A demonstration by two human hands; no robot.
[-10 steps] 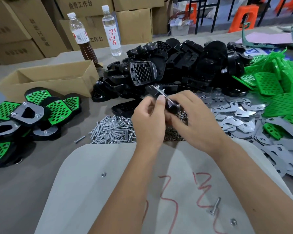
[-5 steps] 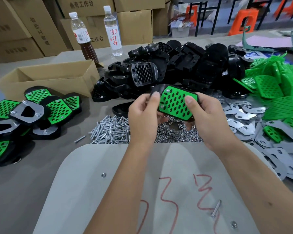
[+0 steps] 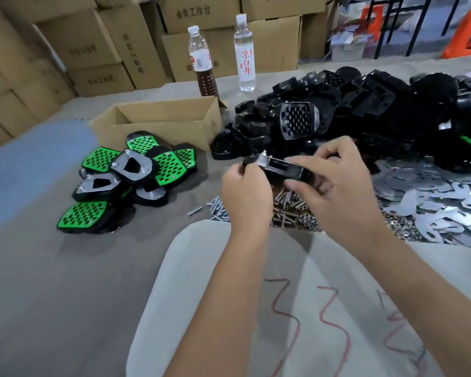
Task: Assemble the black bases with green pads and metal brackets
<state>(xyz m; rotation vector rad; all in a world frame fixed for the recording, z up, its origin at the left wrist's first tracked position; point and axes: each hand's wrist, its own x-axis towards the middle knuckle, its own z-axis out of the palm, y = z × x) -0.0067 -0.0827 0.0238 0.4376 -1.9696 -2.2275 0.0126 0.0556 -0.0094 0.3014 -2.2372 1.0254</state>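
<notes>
Both hands hold one black base (image 3: 282, 168) with a metal bracket on top, seen nearly edge-on above the table. My left hand (image 3: 245, 195) pinches its left end, near a protruding screw. My right hand (image 3: 335, 186) grips its right end, fingers curled round it. A pile of loose black bases (image 3: 351, 110) lies behind. Finished pieces with green pads (image 3: 136, 175) lie in a heap at the left. Metal brackets (image 3: 441, 202) are spread at the right. Screws and nuts (image 3: 291, 210) lie under my hands.
An open cardboard box (image 3: 158, 118) stands behind the finished heap. Two bottles (image 3: 204, 63) stand at the back, with stacked cartons (image 3: 93, 44) behind them. A pale board with red marks (image 3: 283, 308) lies in front of me.
The held piece has been turned over, from green pad facing me to bracket side up. My view has swung to the left, so the green pad pile at the right has left the frame.
</notes>
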